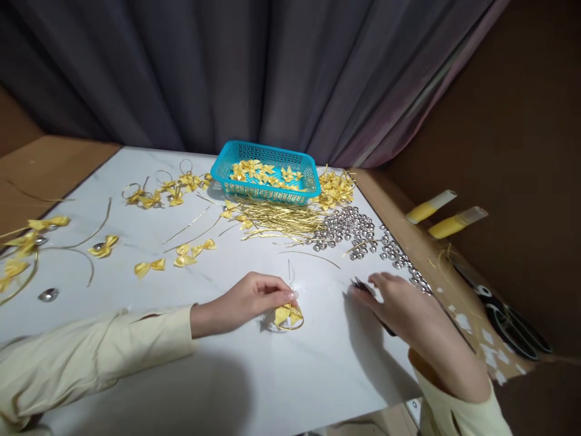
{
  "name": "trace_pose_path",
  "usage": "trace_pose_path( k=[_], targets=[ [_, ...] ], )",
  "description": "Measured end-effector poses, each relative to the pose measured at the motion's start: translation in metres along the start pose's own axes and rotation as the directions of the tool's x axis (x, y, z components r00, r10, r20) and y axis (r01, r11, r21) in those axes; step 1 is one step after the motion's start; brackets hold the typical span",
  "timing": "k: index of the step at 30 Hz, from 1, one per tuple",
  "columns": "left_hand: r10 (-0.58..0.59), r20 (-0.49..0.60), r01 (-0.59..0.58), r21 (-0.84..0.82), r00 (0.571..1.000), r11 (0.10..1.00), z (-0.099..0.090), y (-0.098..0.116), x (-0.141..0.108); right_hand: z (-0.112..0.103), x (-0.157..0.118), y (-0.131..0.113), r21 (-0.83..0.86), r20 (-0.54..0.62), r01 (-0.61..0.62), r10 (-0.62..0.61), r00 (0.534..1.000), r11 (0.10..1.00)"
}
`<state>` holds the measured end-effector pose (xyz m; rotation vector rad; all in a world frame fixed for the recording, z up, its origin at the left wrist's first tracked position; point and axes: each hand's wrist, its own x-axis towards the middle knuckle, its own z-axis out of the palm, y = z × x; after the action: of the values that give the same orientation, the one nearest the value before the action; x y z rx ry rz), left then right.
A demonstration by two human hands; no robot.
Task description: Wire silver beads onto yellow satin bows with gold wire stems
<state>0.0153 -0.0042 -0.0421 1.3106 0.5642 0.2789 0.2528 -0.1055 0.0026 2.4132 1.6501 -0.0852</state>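
Folded grey curtain (236,72) (purplish at right), white marbled tabletop (327,357)

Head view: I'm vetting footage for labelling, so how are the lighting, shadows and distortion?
Head view: a soft bright patch on the white tabletop between the hands; same head view: broad shadows below the left sleeve and beside the right hand; again head view: dim curtain, apparent wide-angle stretching towards the edges.

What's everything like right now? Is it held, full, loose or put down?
Yellow bow: pinched in the left hand
Dark tool: partly hidden by the right hand
Basket: upright, partly filled with ribbon pieces
Gold wires: loose, heaped
Silver beads: loose, spread out
Scissors: lying down, unheld
Curtain: hanging in folds
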Motion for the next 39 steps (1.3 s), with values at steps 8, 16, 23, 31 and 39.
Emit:
trace_pose_path(
  k=[8, 16, 23, 31, 39],
  targets=[
    [0.055, -0.062, -0.052, 0.052, 0.997, 0.997, 0.001, -0.003, 0.0, 0.043, -0.025, 0.003, 0.038, -0.13, 0.052, -0.047, 0.99, 0.998],
    [0.195, -0.094, -0.157, 0.316, 0.976, 0.936, 0.004, -0.004, -0.003, 0.007, -0.04, -0.022, 0.894, -0.007, 0.073, -0.151, 0.989, 0.441],
    [0.197, -0.037, -0.165, 0.412, 0.98, 0.896, 0.003, -0.005, -0.003, -0.002, -0.03, -0.047, 0.893, 0.109, 0.052, -0.328, 0.938, 0.447],
    [0.21, 0.018, -0.192, 0.486, 0.978, 0.853, 0.005, -0.005, -0.004, -0.009, -0.024, -0.051, 0.767, 0.039, 0.169, -0.308, 0.951, 0.618],
    [0.209, 0.033, -0.197, 0.497, 0.977, 0.845, 0.005, -0.006, -0.004, -0.017, -0.024, -0.068, 0.607, 0.018, 0.235, -0.309, 0.951, 0.759]
  ],
)
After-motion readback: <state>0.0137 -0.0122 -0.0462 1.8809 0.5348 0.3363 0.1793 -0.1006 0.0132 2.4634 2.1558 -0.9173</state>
